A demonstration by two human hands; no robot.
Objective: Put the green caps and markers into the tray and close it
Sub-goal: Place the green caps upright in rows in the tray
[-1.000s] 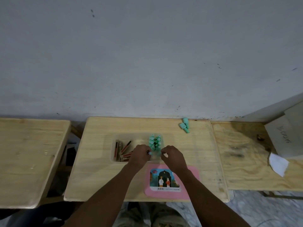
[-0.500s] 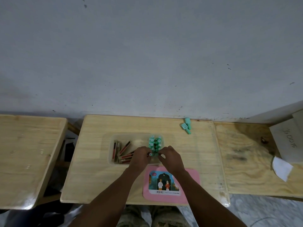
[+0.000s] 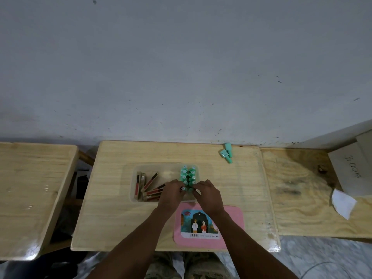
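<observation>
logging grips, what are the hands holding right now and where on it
Both hands' fingers pinch at the near end of the green caps in the tray; whether any is actually gripped cannot be told.

Our two forearms are bare from the bottom edge of the view up to the wrists, with no sleeve showing on either. Our left hand (image 3: 172, 192) and right hand (image 3: 209, 195) are bare too, with no glove, and we see no ring, watch or band on them. Below the table edge, between our arms, our trousers (image 3: 187, 266) show in a mottled camouflage print of olive, tan and dark patches, with a dark gap running between the two legs.
</observation>
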